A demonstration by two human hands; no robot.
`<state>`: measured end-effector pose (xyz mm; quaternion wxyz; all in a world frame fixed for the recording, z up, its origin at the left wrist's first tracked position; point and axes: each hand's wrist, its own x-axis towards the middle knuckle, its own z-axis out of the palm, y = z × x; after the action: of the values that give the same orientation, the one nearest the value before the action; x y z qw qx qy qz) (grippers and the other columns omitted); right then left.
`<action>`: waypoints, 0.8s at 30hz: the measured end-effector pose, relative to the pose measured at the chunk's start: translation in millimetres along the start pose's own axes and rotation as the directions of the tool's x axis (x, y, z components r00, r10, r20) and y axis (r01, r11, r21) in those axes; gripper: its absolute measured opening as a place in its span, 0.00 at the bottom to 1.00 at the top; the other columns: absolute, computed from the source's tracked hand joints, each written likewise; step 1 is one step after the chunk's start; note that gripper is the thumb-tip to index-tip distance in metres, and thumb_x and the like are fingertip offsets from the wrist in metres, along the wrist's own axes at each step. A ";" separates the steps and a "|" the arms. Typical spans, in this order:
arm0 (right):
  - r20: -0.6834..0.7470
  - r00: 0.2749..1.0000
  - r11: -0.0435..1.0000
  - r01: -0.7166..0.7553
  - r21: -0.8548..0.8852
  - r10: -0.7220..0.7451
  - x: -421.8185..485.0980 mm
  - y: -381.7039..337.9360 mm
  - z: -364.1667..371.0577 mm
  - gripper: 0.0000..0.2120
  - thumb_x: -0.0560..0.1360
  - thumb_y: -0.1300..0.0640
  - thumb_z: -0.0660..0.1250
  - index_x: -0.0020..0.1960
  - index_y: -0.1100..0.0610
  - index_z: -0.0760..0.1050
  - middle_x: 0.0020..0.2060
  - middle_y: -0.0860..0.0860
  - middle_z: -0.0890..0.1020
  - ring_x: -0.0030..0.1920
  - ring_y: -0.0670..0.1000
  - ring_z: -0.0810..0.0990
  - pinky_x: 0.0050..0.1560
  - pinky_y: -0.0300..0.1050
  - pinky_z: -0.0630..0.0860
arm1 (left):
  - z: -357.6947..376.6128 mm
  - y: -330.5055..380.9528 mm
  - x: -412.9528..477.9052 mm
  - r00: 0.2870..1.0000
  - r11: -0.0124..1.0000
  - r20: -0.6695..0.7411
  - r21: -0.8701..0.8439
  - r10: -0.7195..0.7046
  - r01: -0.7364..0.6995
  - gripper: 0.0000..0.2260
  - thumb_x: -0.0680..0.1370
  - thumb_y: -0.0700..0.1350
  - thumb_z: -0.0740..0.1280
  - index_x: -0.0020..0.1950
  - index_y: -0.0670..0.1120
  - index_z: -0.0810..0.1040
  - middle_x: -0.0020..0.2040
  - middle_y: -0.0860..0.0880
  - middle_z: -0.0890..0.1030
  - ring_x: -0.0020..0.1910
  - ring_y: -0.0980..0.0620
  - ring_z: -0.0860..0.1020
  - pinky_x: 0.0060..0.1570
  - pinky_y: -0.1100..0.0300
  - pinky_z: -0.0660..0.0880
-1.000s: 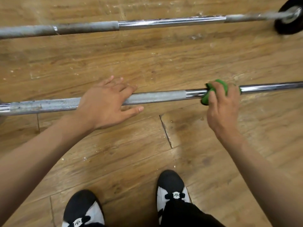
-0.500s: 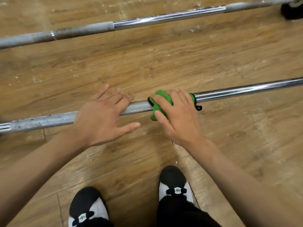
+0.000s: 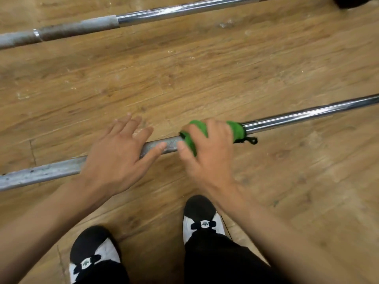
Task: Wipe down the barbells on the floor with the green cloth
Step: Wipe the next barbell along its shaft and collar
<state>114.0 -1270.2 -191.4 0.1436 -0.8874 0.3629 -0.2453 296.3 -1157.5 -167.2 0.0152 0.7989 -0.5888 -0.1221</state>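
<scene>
cloth (image 3: 235,130), green, bunched round near barbell (image 3: 307,114) in right hand's (image 3: 207,156) curled grip; left hand (image 3: 117,158) flat.

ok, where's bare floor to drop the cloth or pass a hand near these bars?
Free: the floor strip between far barbell and near barbell, and the boards right of the right shoe, under the near bar's chrome end. Crowded: mid near barbell, where the left hand rests beside the right hand gripping the green cloth.

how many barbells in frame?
2. The far barbell lies across the top; the near barbell runs under the left hand and the right hand, which grips the green cloth round it. Others may lie out of frame.
</scene>
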 end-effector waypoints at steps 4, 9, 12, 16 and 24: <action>0.082 0.978 0.981 0.192 -0.008 -0.191 -14.5 29.1 -16.3 0.32 0.85 0.39 0.46 0.64 0.57 0.81 0.50 0.57 0.78 0.51 0.58 0.75 0.55 0.53 0.65 | 2.1 7.7 1.0 0.999 0.999 0.026 0.038 0.027 -0.028 0.40 0.82 0.70 0.39 0.76 0.46 0.73 0.80 0.39 0.68 0.82 0.39 0.61 0.79 0.41 0.57; -0.111 0.988 0.986 -0.118 -0.121 0.105 -16.7 112.3 -55.8 0.35 0.86 0.38 0.43 0.60 0.60 0.81 0.47 0.60 0.77 0.48 0.62 0.75 0.54 0.55 0.64 | 11.4 16.0 -16.1 0.999 0.989 -0.012 0.139 0.044 -0.042 0.35 0.85 0.67 0.44 0.75 0.45 0.74 0.79 0.38 0.69 0.81 0.37 0.61 0.81 0.37 0.53; -0.146 0.968 0.970 -0.221 -0.103 0.205 -14.1 103.5 -60.3 0.38 0.85 0.35 0.39 0.56 0.58 0.82 0.45 0.58 0.77 0.47 0.61 0.74 0.55 0.56 0.64 | 12.9 25.1 -23.4 0.998 0.985 -0.035 0.169 0.044 -0.038 0.34 0.85 0.66 0.46 0.75 0.44 0.74 0.79 0.38 0.69 0.81 0.37 0.62 0.80 0.36 0.52; -0.034 0.992 0.993 -0.119 -0.021 0.119 -32.7 20.9 -26.6 0.38 0.83 0.34 0.39 0.54 0.56 0.82 0.43 0.54 0.75 0.46 0.56 0.72 0.53 0.55 0.64 | 13.7 33.1 -33.4 0.997 0.979 -0.059 0.201 0.044 -0.031 0.35 0.84 0.66 0.46 0.74 0.44 0.75 0.77 0.37 0.71 0.80 0.36 0.64 0.80 0.35 0.51; 0.038 0.999 0.992 0.027 -0.124 -0.023 -54.8 84.4 -60.6 0.34 0.84 0.37 0.43 0.66 0.59 0.78 0.47 0.58 0.76 0.46 0.59 0.74 0.52 0.54 0.64 | 17.4 34.7 -53.9 0.995 0.973 -0.056 0.220 0.088 -0.074 0.34 0.84 0.67 0.49 0.74 0.43 0.76 0.76 0.35 0.72 0.79 0.32 0.65 0.78 0.31 0.54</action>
<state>-0.9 -1294.4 -195.2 0.0912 -0.9034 0.3637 -0.2078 245.1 -1115.1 -168.7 -0.0484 0.7746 -0.6299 -0.0300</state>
